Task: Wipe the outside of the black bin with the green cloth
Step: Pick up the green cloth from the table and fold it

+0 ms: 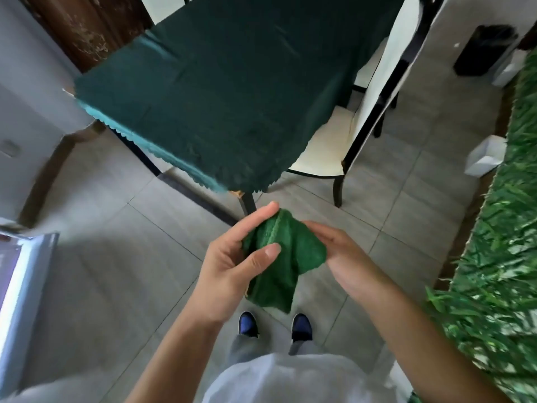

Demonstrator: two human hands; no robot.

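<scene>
The person stands on a tiled floor (401, 181) with the cloth (286, 251) held between both hands at waist height, well apart from the bin (483, 49). The left hand (235, 257) pinches the cloth's upper fold between thumb and fingers. The right hand (340, 251) cups it from the other side, fingers loosely closed under the fabric. This looks like bunching or folding the cloth into a pad, so that it presents a firm face for wiping. The rest hangs down in a limp corner above the shoes (247, 322).

The cloth is a deep green, thick and nubbly, probably microfibre, soft enough to crumple freely. The bin is a tall, dark, roughly rectangular tub standing on the floor at the far upper right, beside a strip of artificial grass (502, 228); its surface is too blurred to judge. A worktop (220, 91) draped in dark green fabric with a scalloped edge sits ahead.

Wiping has not begun; the person must first walk over.
</scene>
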